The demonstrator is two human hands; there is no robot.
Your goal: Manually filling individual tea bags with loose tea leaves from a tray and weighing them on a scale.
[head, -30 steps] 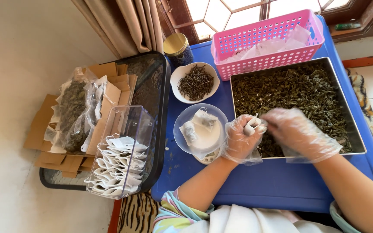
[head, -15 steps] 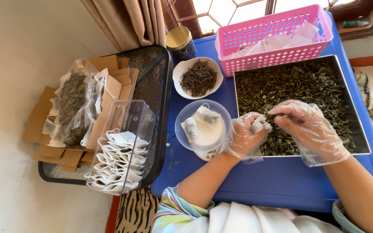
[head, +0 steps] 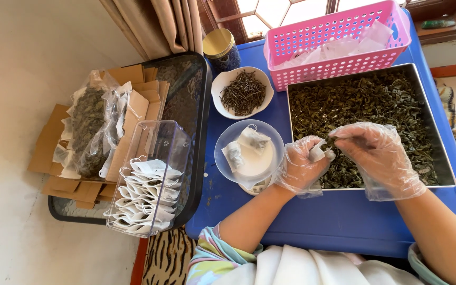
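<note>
Barely shifted since 0.5 s ago — left hand (head: 303, 168) gripping small white bag (head: 317, 153), right hand (head: 378, 158) pinching leaves w/ fingers over tray (head: 449, 158), center-right.

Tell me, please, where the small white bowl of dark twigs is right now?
The white bowl sits on the blue table, between the gold-lidded jar and the pink basket.

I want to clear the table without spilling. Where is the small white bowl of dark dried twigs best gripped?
Take the small white bowl of dark dried twigs by its bare rim, probably at the near-left edge, coming from above. It sits upright and the twigs are heaped in the middle. The gold-lidded jar and pink plastic basket crowd its far and right sides.
</note>
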